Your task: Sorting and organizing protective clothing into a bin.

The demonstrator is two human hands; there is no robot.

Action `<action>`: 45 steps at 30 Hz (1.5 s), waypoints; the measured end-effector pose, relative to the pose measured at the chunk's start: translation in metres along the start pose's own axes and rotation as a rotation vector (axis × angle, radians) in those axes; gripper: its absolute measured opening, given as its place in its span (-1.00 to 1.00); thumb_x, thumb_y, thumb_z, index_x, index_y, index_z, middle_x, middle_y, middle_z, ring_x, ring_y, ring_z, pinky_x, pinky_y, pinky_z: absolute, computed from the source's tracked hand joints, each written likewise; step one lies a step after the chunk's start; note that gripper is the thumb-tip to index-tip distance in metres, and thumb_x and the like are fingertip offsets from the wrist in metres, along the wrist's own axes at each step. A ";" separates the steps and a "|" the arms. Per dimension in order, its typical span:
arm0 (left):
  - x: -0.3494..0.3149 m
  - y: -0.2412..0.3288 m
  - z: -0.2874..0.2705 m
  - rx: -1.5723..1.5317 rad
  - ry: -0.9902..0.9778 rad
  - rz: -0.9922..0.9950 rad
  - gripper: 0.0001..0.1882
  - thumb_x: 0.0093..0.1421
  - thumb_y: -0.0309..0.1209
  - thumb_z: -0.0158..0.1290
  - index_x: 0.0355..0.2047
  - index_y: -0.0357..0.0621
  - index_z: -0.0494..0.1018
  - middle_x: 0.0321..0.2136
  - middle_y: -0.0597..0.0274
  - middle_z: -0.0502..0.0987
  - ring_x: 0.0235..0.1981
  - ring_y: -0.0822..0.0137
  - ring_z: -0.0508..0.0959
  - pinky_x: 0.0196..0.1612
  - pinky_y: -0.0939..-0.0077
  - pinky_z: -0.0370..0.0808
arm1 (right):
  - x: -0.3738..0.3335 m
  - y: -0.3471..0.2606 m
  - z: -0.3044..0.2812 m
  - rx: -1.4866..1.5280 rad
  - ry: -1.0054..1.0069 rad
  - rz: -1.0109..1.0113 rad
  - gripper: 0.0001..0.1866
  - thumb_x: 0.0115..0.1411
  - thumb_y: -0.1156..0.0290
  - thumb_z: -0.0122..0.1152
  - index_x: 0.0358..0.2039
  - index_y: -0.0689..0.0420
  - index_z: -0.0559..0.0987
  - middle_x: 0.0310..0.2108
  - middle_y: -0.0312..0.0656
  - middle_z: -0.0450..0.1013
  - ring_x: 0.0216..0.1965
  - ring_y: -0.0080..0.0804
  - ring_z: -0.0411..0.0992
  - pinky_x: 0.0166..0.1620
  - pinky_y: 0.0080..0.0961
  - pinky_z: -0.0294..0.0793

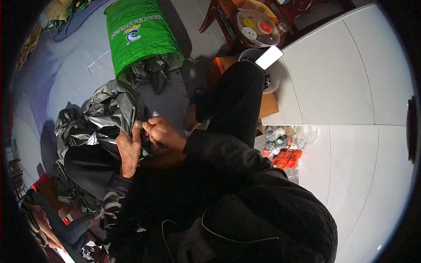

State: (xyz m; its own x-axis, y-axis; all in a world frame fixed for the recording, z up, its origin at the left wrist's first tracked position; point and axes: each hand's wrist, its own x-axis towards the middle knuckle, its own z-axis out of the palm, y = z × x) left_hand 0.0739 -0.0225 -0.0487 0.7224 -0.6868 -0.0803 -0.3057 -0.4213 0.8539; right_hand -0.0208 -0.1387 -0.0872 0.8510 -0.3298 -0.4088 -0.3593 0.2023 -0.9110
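Observation:
Shiny black plastic sheeting (pixel 115 103) is bunched over my left leg and spreads down its outer side. At its right edge my left hand (pixel 129 150) is closed, thumb up, on a fold of the plastic. My right hand (pixel 163 132) meets it there, fingers curled in a pinch close to the left thumb. What lies between the right fingertips is too small and dark to make out. In front of my hands, a green woven sack (pixel 142 37) lies on the floor with crumpled dark plastic (pixel 151 72) spilling from its mouth.
Beyond my right knee, a white phone (pixel 269 57) rests across a tub (pixel 274 76). A clear round container (pixel 258 26) with coloured discs sits on a wooden stool (pixel 219 19). Bagged small items (pixel 285 153) lie to the right. Another person's leg (pixel 66 225) shows at lower left.

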 end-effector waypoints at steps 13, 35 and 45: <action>0.003 -0.011 0.005 -0.076 0.055 0.071 -0.62 0.37 -0.25 0.02 -0.07 -0.41 0.46 -0.24 0.03 0.61 -0.23 0.36 0.51 -0.10 0.47 0.43 | 0.009 0.027 0.016 -0.489 0.477 -0.586 -0.74 0.30 0.33 0.04 -0.48 0.21 0.33 -0.62 0.08 0.36 -0.50 0.13 0.41 -0.44 -0.04 0.33; -0.001 0.001 0.005 0.001 0.079 0.055 -0.62 0.36 -0.23 0.04 -0.15 -0.42 0.47 -0.34 0.04 0.60 -0.35 0.36 0.48 -0.24 0.44 0.44 | 0.017 0.030 0.008 -0.161 0.152 -0.285 -0.79 0.29 0.34 0.04 -0.37 0.24 0.40 -0.54 -0.03 0.35 -0.51 0.02 0.39 -0.41 -0.15 0.36; 0.013 -0.040 0.010 -0.533 0.059 -0.107 -0.59 0.37 -0.24 0.04 0.01 -0.39 0.44 -0.14 0.26 0.54 -0.17 0.44 0.47 -0.06 0.55 0.40 | -0.003 -0.005 0.002 -0.440 0.382 -0.674 -0.74 0.25 0.29 0.16 -0.26 0.19 0.35 -0.37 0.03 0.45 -0.37 0.14 0.45 -0.39 -0.06 0.38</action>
State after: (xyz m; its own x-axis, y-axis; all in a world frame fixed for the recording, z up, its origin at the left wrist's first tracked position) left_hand 0.0895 -0.0202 -0.0893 0.7703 -0.6160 -0.1651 0.1168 -0.1182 0.9861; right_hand -0.0207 -0.1365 -0.0808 0.7773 -0.5513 0.3031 -0.0099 -0.4925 -0.8703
